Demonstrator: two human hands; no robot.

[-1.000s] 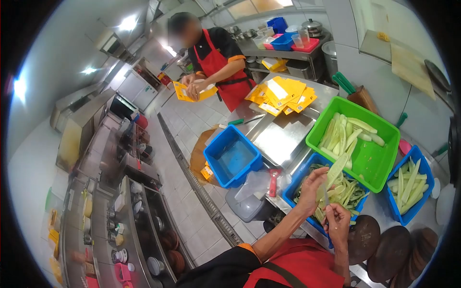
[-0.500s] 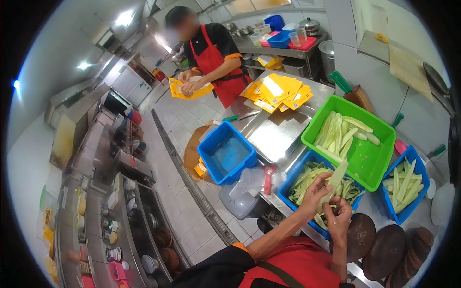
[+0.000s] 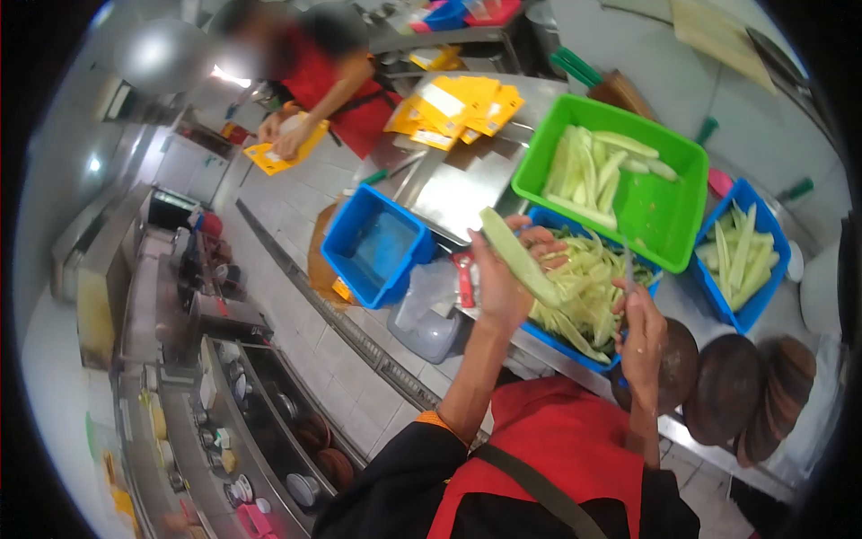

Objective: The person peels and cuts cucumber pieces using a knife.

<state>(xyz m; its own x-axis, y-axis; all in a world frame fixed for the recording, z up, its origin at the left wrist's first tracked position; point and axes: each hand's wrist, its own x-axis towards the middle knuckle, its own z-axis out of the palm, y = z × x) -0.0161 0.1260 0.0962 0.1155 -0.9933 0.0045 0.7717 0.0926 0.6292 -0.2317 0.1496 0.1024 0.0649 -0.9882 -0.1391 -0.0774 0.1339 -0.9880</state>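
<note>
My left hand (image 3: 503,286) is closed around a long, pale green peeled cucumber (image 3: 521,258), tilted over the left side of a blue bin. In my right hand (image 3: 643,337) is a thin knife (image 3: 628,262), its blade pointing up and its handle hidden by the fingers. The two hands are apart. Beneath them, the blue bin (image 3: 544,336) is heaped with peelings (image 3: 588,296). Just beyond it stands a green bin (image 3: 669,220) with several peeled cucumber pieces (image 3: 584,171).
A smaller blue bin (image 3: 779,286) of cucumber pieces stands on the right, near round dark wooden boards (image 3: 727,386). Leftward are a blue tub (image 3: 377,242), a red-handled tool (image 3: 464,278) and yellow packets (image 3: 462,103). Across the counter a co-worker (image 3: 332,90) holds a yellow packet.
My hands have separated; the left has swung left with the cucumber, and the knife now shows in my right. The camera view has shifted, so the bins appear higher and further left.
</note>
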